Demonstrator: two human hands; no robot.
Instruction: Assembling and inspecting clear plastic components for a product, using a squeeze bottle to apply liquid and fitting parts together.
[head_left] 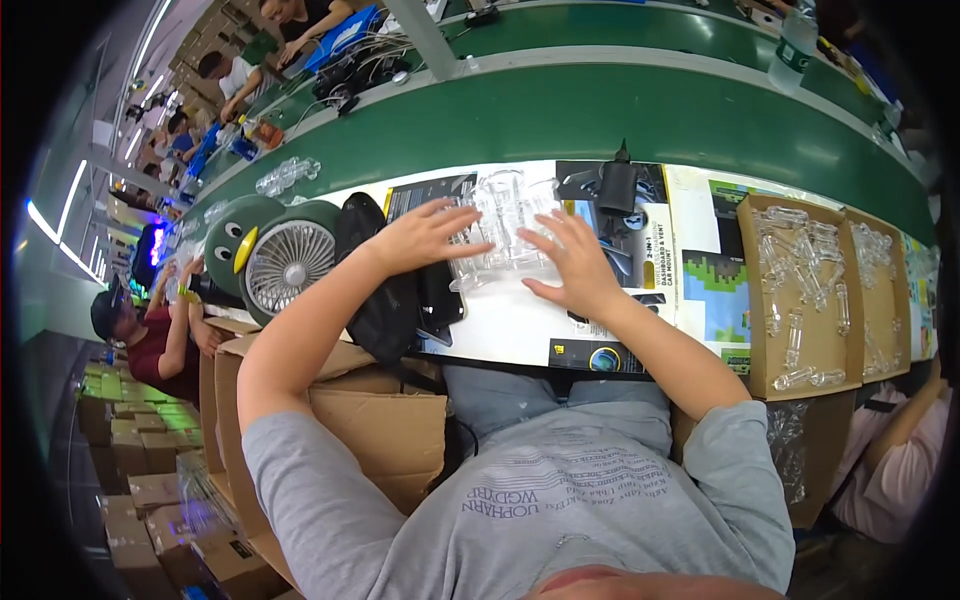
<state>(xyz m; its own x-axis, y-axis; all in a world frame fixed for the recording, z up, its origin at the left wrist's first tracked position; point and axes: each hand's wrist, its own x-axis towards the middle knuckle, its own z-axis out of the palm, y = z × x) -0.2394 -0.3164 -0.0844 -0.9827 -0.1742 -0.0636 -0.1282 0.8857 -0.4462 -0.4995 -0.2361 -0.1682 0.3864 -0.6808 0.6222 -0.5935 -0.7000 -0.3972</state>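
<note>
A cluster of clear plastic pieces (507, 225) lies on the white work surface in front of me; their exact kind is hard to make out. My left hand (428, 236) rests at the left side of the cluster with fingers spread. On the other side my right hand (580, 268) is open too, fingers apart and pointing at the pieces. Both hands touch or nearly touch the cluster, and neither grips a piece. A black bag (383, 290) and a dark phone-like object (440, 298) sit beside my left forearm. Behind my right hand stands a black bottle with a pointed nozzle (618, 183).
A green fan with a bird face (290, 262) stands at left. Cardboard trays (755, 300) of clear tubular parts are at right. More clear parts (287, 176) lie on the green bench (450, 125). A water bottle (793, 50) stands far right. Co-workers sit around.
</note>
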